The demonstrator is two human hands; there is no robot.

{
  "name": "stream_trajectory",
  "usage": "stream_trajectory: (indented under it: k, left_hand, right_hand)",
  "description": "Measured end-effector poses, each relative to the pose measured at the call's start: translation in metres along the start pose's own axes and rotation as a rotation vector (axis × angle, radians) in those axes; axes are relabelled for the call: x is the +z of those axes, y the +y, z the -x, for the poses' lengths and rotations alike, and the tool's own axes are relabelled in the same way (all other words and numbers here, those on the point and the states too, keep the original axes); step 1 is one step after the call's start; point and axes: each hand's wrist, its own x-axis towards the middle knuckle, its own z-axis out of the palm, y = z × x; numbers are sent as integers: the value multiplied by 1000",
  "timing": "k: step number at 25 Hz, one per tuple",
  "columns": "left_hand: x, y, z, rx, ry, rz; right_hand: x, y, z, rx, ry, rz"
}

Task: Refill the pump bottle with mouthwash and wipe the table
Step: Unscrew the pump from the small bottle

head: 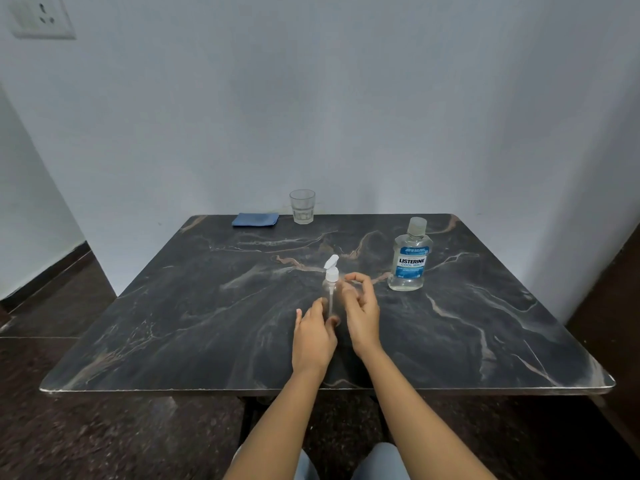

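Two hands flank the clear bottle [330, 296] at frame centre. The left hand [313, 337] clasps its base between thumb and fingers. The right hand [361, 308] hangs just right of the neck, fingers loosely curled, holding nothing. Best to steady the base firmly, then twist the white pump [331, 270] off upright. The mouthwash [410, 258] stands centre-right.

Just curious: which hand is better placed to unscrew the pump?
Probably the right hand: its fingers curl beside the white pump collar, while the left hand sits low beside the bottle.
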Motion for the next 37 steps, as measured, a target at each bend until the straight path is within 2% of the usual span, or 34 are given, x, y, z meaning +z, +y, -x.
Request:
stream_trajectory:
  k: [3, 7, 10, 12, 15, 19, 22, 26, 28, 29, 34, 37]
  left_hand:
    - [1, 0, -1, -3, 9, 18]
    - [2, -1, -2, -11, -11, 31]
    - [1, 0, -3, -20, -19, 29]
    - [1, 1, -2, -22, -11, 25]
    - [-2, 6, -1, -32, -5, 0]
    - [-3, 5, 0, -36, -17, -8]
    - [-6, 10, 2, -40, -21, -21]
    - [-5, 9, 3, -36, -14, -22]
    - [-4, 6, 3, -37, -19, -11]
    - [-4, 6, 4, -38, -19, -9]
    - [-9, 16, 6, -64, -25, -9]
    - [-9, 18, 7, -64, -24, -22]
  right_hand:
    - [7, -6, -1, -41, -75, -9]
    - [11, -6, -13, -68, -89, 132]
    - [13, -11, -20, -26, -169, 231]
    - [15, -15, -22, -8, -161, 256]
    - [12, -15, -21, -12, -90, 214]
    - [9, -13, -22, -63, -119, 155]
    - [12, -38, -34, -37, -104, -14]
    - [9, -97, -67, -202, 79, -114]
    - [0, -107, -78, -212, 204, -12]
    - [-6, -100, -80, -176, 222, 114]
    - [-25, -5, -62, 114, 63, 864]
    - [-21, 17, -51, 146, 72, 990]
